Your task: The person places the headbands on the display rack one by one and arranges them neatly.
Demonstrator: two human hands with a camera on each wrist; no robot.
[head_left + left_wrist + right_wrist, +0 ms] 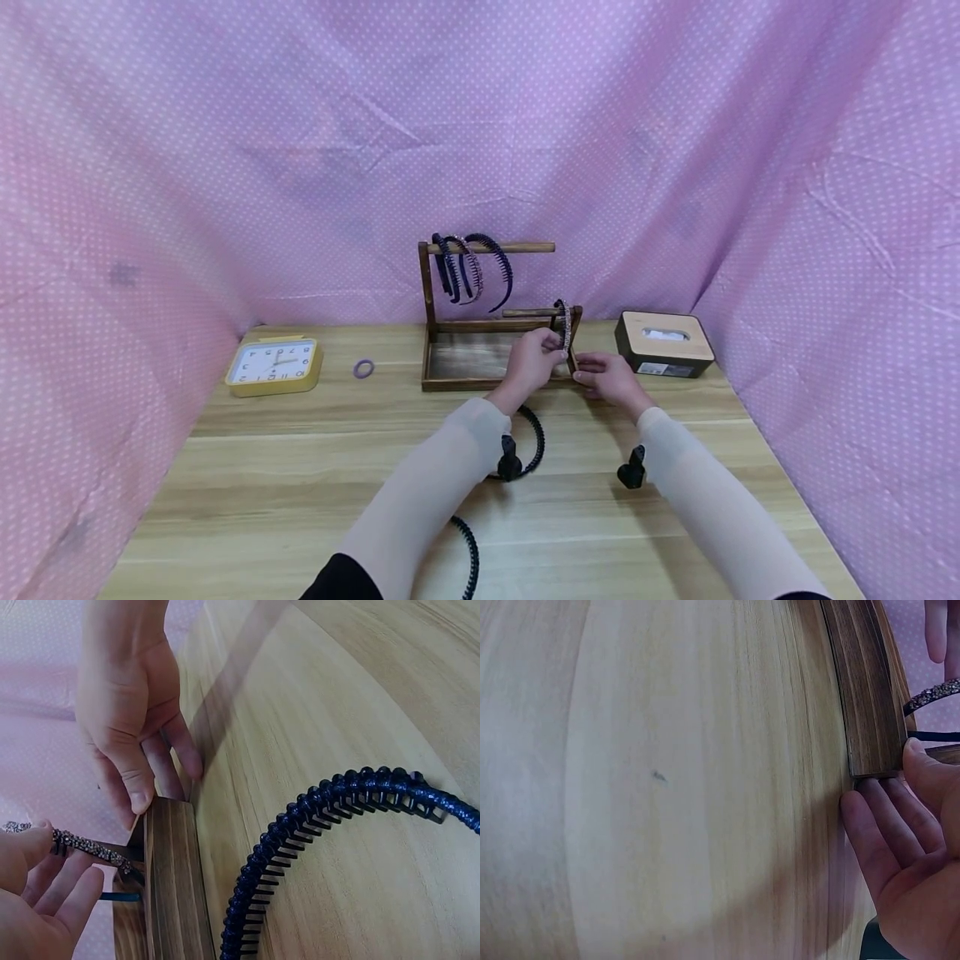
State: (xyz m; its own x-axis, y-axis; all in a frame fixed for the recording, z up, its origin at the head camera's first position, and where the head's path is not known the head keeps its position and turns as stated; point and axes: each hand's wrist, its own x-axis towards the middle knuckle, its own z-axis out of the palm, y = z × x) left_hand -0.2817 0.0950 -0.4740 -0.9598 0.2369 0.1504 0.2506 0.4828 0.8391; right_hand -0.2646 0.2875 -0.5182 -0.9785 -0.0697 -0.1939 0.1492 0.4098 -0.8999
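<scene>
A dark wooden rack with two bars stands at the back of the table. My left hand reaches over its tray and pinches a beaded headband hanging on the short lower bar. At the rack's right front corner, my right hand grips the wood, thumb on top and fingers against the end face, as the right wrist view shows. Several dark headbands hang from the upper bar. Below my left wrist lies a black toothed headband, partly hidden by the arm in the head view.
Another black headband lies near the front, partly under my left sleeve. To the left are a yellow clock and a purple ring. A tissue box stands right of the rack, before the pink dotted curtain.
</scene>
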